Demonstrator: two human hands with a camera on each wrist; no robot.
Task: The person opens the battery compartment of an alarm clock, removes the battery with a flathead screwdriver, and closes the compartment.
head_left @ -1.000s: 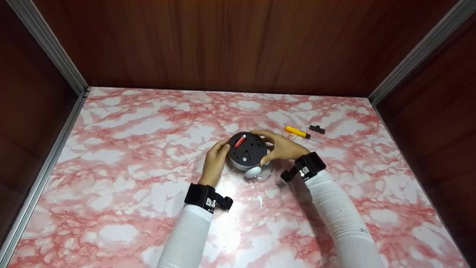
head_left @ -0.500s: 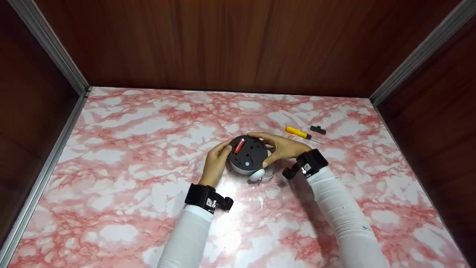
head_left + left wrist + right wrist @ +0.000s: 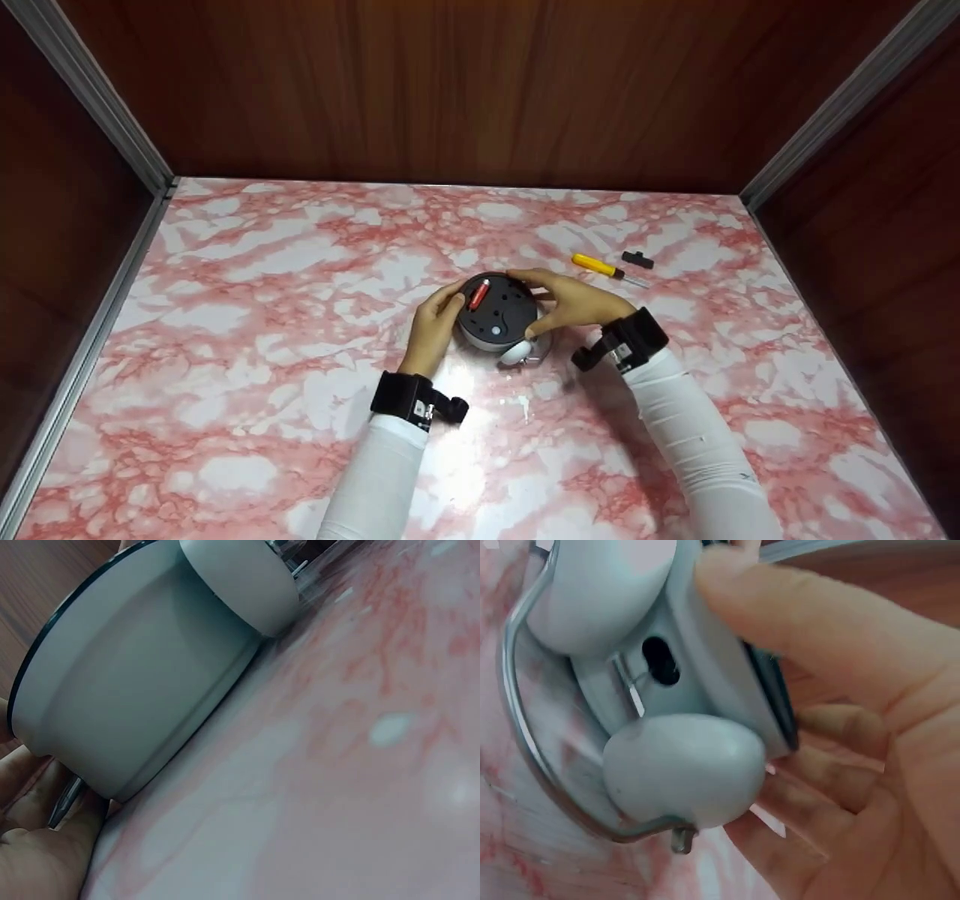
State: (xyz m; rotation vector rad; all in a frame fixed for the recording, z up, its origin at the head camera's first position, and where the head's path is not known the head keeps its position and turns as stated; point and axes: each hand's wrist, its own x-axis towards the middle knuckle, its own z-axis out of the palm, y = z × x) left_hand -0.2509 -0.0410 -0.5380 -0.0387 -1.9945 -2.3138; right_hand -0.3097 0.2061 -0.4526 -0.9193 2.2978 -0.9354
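Note:
A twin-bell alarm clock (image 3: pixel 510 306), pale-bodied with a black back, lies back up near the table's middle. In that back sits a red battery (image 3: pixel 478 295). My left hand (image 3: pixel 433 331) grips its left side, the thumb on the rim; a dark foot (image 3: pixel 66 801) of the clock shows between the fingers. On the opposite side my right hand (image 3: pixel 579 300) holds it with thumb and fingers spread around the edge. The right wrist view shows two rounded bells (image 3: pixel 682 769) and the curved metal handle (image 3: pixel 514 682) beside the right thumb.
Behind the right hand lies a screwdriver (image 3: pixel 596 265) with a yellow handle, and past it a small black cover (image 3: pixel 637 259). The marbled red-and-white tabletop (image 3: pixel 247 337) is bordered by dark wood panels (image 3: pixel 465 97) at the back and sides.
The clock has turned slightly between both hands, its near bell swinging a little to the right, then staying about there. The battery's slant has become steeper. Both hands keep their hold.

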